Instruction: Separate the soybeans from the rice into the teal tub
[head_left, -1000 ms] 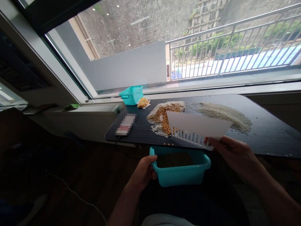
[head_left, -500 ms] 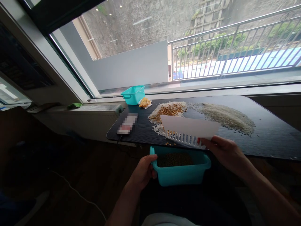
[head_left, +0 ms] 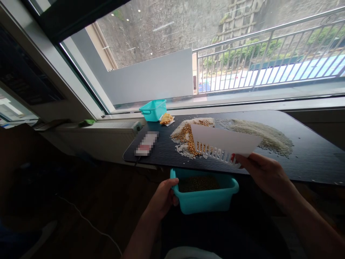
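Observation:
My left hand (head_left: pixel 165 197) grips the left end of a teal plastic bin (head_left: pixel 206 201), thumb over the rim, just below the table's front edge. Small dark grains (head_left: pixel 199 183) cover its bottom. In my right hand (head_left: pixel 261 172) is a white slotted card (head_left: pixel 226 140), pinched at its lower right corner and tilted over the tabletop. Behind its slots, yellow kernels (head_left: pixel 185 132) lie mixed with white grains (head_left: pixel 183 150). Part of that pile is hidden by the card. A pale heap of grains (head_left: pixel 264 135) spreads further right.
On the black table (head_left: pixel 304 158), a second teal bin (head_left: pixel 153 110) stands at the back left beside a yellow crumpled thing (head_left: pixel 167 118). A blurred-out phone-like object (head_left: pixel 147 144) with a cable lies at the left edge. A window with a sill (head_left: pixel 242 104) runs behind.
The card in my right hand has moved right and slightly up, uncovering more kernels. Loose kernels at the front edge are gone from there. The held bin has shifted slightly left.

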A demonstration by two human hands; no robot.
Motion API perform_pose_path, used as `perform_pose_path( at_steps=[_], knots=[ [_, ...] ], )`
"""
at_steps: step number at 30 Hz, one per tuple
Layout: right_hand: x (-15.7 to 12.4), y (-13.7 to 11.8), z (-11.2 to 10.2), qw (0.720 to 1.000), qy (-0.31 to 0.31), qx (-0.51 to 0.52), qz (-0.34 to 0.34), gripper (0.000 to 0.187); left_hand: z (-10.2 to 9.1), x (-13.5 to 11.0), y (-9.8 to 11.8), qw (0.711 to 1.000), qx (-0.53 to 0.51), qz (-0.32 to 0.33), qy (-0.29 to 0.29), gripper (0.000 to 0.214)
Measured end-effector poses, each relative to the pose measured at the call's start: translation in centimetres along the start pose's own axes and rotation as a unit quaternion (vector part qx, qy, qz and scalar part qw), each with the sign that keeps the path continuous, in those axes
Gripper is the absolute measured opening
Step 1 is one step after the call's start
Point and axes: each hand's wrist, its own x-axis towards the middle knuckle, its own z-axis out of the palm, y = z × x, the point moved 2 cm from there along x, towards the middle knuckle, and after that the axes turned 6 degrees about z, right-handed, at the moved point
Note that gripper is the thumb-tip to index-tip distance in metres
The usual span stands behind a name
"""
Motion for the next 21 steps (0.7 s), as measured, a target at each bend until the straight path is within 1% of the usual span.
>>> perform_pose_path(
  at_steps=[3,8,10,12,15,18,21],
  knots=[
    [-0.3,-0.6,0.7,0.999,-0.032,-0.004,-0.002,0.035,0.1,0.0,0.0,1.0,0.005,-0.003,0.006,0.044],
    [-1.3,-1.6,3.5,0.993,-0.114,0.032,-0.004,0.034,-0.2,0.1,-0.1,1.0,0.002,-0.006,0.004,0.043],
    [-1.5,-1.7,4.4,0.991,-0.129,0.039,-0.003,0.034,-0.3,0.1,-0.2,1.0,0.004,-0.006,0.003,0.044],
    [-1.5,-1.6,4.8,0.991,-0.126,0.039,0.004,0.034,-0.4,0.0,-0.2,1.0,0.007,-0.005,0.004,0.045],
    [-1.3,-0.9,4.2,0.995,-0.091,0.04,0.023,0.034,-0.2,0.0,-0.2,1.0,0.006,-0.009,0.013,0.044],
    [-1.3,-0.1,2.8,0.997,-0.057,0.037,0.046,0.033,0.1,0.1,-0.3,1.0,0.0,-0.013,0.017,0.043],
    [-1.2,0.6,1.3,0.998,-0.024,0.015,0.053,0.032,0.2,0.2,-0.4,1.0,-0.004,-0.009,0.016,0.042]
  ],
)
